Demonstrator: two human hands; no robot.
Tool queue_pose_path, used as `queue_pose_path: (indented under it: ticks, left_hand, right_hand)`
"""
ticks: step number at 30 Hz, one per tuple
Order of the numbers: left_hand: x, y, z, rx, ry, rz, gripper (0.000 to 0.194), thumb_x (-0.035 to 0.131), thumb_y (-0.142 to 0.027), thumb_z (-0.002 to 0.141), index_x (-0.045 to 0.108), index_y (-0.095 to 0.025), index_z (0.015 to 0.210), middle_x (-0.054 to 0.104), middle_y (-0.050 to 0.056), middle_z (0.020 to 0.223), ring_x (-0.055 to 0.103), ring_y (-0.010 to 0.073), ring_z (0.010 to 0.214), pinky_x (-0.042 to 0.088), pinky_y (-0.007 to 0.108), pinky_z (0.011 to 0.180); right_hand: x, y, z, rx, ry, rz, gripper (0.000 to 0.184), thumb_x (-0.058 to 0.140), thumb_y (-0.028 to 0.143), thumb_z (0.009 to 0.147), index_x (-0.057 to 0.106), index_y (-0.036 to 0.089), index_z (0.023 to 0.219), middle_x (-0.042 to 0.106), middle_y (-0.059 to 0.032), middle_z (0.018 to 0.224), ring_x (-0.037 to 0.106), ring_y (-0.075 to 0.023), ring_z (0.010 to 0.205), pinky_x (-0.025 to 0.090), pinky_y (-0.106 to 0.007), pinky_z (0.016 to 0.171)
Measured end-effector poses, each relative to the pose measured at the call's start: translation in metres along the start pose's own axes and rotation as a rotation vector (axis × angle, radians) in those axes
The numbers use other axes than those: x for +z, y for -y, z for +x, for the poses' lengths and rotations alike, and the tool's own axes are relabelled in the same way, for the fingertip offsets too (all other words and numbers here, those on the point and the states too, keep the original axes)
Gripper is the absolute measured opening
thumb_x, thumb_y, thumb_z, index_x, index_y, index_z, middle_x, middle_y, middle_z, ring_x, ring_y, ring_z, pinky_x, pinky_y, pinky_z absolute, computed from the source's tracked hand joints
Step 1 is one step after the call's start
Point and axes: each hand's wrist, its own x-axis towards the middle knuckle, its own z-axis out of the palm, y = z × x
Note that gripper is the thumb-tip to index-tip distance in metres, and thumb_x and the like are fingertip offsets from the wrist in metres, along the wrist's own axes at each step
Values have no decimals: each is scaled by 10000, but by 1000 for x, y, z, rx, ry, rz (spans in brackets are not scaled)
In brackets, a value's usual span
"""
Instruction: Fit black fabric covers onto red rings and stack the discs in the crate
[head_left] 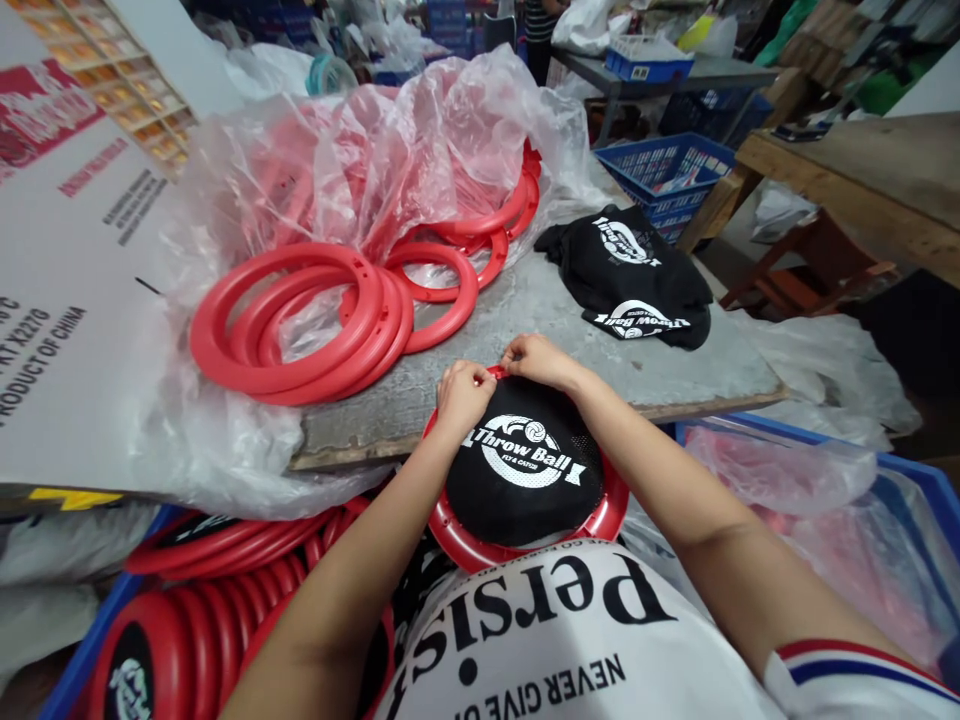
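Note:
A red plastic ring [616,495] leans against my shirt at the table's front edge. Across it lies a black mesh cloth [540,515] with a white "Throw Ball" print. My left hand [463,395] pinches the far rim, fingers closed around the cloth's edge and the ring. Just to its right, my right hand [536,360] also has its fingertips closed on that far rim. A bit of red plastic shows between the two hands. The fingers hide exactly how cloth and ring meet there.
Loose red rings [292,385] lie on the grey table [480,335], before a clear plastic bag [390,130] of more rings. Black printed cloths [637,285] are heaped at right. Finished-looking discs [202,620] fill a crate below left. A blue crate [915,500] holds plastic at right.

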Motion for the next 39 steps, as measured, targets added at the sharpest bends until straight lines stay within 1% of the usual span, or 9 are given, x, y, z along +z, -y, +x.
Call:
queue_pose_path:
  ticks: [2,3,8,12,18,26,30,34,39]
  left_hand:
    - [-1,-2,-1,-15,0,20,104,598,-200,843,673,-221,773,689,57,1042,602,238,1052,443,393,994]
    - [-1,-4,-1,-20,-1,30,110,593,-205,851,672,-221,775,688,58,1048,598,243,1060,441,397,994]
    - [-3,-7,-3,-26,3,64,136,561,-224,889,663,-221,800,683,63,1079,582,262,1093,434,407,991]
    - [-2,-7,-3,-33,2,89,123,559,-228,897,662,-219,829,681,61,1090,580,262,1088,433,400,989]
    - [0,-7,-2,-31,-10,138,129,545,-217,909,657,-215,846,678,54,1085,579,253,1076,436,384,974]
    - [1,-6,-2,-27,-15,157,129,530,-207,917,639,-213,848,672,57,1074,575,247,1074,436,375,970]
    - [2,-6,-2,-20,-27,174,137,523,-215,921,630,-213,835,668,59,1053,573,252,1059,436,378,958]
    - [3,-7,-1,-26,-28,207,137,518,-202,909,629,-211,829,664,66,1044,575,257,1061,435,381,957]
    - [5,-8,1,-43,-26,247,163,486,-211,913,631,-209,839,666,81,1070,578,272,1078,441,396,951]
  right_hand:
    - [6,-1,2,35,50,67,94,634,201,783,673,164,706,652,6,686,571,-136,714,432,-216,723]
    - [9,-2,3,48,56,100,94,638,213,775,669,161,704,644,12,674,560,-128,695,431,-209,703]
    - [22,-13,1,35,12,186,117,630,211,773,636,163,667,669,2,750,561,-121,707,437,-206,700]
    - [23,-17,0,-7,-5,174,102,623,182,768,641,166,669,679,-3,771,573,-125,732,441,-204,713]
    - [27,-23,2,-30,-29,198,94,642,169,767,638,162,673,675,2,758,576,-120,725,445,-196,715]
    - [30,-24,1,-35,-73,203,97,644,152,782,640,164,686,699,-22,944,602,-127,776,458,-209,714]
    - [28,-21,0,-4,-80,183,92,657,164,785,651,165,693,699,-27,980,611,-133,804,467,-215,739]
    - [28,-19,-1,1,-77,176,95,660,161,782,650,166,688,700,-27,963,609,-136,812,466,-217,749]
    - [27,-16,0,36,-61,179,89,653,158,764,641,163,676,700,-23,879,598,-139,791,448,-211,722]
